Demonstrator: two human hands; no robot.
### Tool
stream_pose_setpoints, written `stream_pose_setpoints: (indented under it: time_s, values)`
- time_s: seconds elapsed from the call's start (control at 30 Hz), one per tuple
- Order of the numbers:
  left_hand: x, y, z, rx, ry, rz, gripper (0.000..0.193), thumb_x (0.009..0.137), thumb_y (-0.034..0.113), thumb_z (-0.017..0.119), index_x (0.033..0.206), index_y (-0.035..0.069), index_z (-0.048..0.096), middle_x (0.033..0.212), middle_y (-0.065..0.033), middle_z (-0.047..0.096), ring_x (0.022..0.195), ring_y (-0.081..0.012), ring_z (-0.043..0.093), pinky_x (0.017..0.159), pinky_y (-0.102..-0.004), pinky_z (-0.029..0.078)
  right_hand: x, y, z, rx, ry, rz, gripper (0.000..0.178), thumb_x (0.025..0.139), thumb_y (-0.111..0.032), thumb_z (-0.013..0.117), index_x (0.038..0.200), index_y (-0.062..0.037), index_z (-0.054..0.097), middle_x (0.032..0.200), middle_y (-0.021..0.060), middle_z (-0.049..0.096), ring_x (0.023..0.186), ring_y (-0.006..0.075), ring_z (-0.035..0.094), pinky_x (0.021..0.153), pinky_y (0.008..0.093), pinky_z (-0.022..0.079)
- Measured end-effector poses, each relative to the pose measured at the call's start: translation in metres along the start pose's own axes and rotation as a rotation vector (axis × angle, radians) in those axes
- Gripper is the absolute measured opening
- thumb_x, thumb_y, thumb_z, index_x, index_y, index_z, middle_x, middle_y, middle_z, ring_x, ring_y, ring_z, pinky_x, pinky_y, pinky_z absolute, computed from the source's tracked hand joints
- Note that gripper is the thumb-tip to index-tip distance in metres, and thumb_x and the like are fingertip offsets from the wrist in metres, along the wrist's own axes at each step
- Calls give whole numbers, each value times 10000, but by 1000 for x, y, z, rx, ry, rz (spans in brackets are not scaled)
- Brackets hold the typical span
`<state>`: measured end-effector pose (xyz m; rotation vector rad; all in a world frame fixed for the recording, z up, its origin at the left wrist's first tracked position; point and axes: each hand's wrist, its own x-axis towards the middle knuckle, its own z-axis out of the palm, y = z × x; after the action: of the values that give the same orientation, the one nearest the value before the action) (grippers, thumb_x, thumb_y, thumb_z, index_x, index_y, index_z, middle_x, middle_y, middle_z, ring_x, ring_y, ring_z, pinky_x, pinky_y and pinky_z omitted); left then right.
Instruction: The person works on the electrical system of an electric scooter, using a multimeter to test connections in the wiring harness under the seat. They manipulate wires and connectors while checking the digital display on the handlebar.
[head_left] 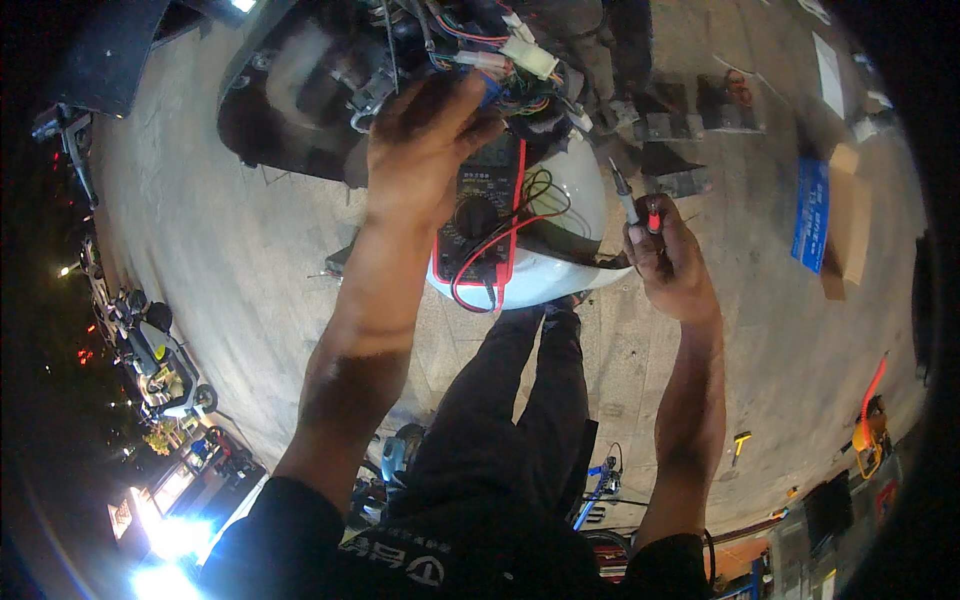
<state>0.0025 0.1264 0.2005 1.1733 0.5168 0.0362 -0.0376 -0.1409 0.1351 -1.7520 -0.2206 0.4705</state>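
Note:
My left hand [425, 145] reaches into exposed wiring of a dark vehicle body, its fingers curled beside a white connector [530, 57] and coloured wires. A bit of blue shows at its fingertips; what they grip is hidden. Below it a red-edged multimeter [470, 235] rests on a white, curved body panel [535, 287], with red and black test leads [540, 205] looped over it. My right hand [677, 262], off to the right, is closed round a slim grey-handled tool [627, 195] with a pointed metal tip, which points up and away. A small red piece [654, 220] also sticks out between its fingers.
Dark parts [670, 125] lie on the paved ground at the far right. Beyond them is an opened blue and brown cardboard box [828, 222]. A yellow-handled hammer [740, 447] and an orange tool [872, 438] lie nearer right. Parked scooters [160, 350] line the left.

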Motion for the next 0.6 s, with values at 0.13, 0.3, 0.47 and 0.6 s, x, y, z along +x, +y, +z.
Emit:
stream_pose_setpoints:
  time_s: [0.13,0.3,0.47,0.6]
  values:
    - [-24,6,-6,190,57,32,277,901,140,651,1138,8,600,1013,-95,669,916,-218,665,795,-337,535,-11,12,11,-133,124,-69,126,890,-60,585,997,-35,524,711,63,507,606,131,468,525,283,387]
    - [-78,-1,-48,759,120,179,292,933,137,605,1174,-25,572,1036,-91,646,897,-144,626,783,-259,493,-13,0,42,-8,73,129,155,849,-38,615,1002,-22,594,759,104,622,657,170,560,611,327,472]
    - [-93,-44,-80,646,76,21,451,888,131,679,1274,-30,509,1087,-107,645,954,-142,614,760,-268,515,-1,-20,84,213,-6,123,442,891,-53,616,1302,31,477,1084,131,652,971,160,612,836,283,483]
    - [-94,-51,-86,652,0,-100,463,904,134,650,1308,-17,482,1146,-73,610,1021,-137,571,902,-271,452,10,-33,100,172,-13,44,509,891,-29,608,1361,33,423,1104,103,645,1007,125,588,855,248,465]
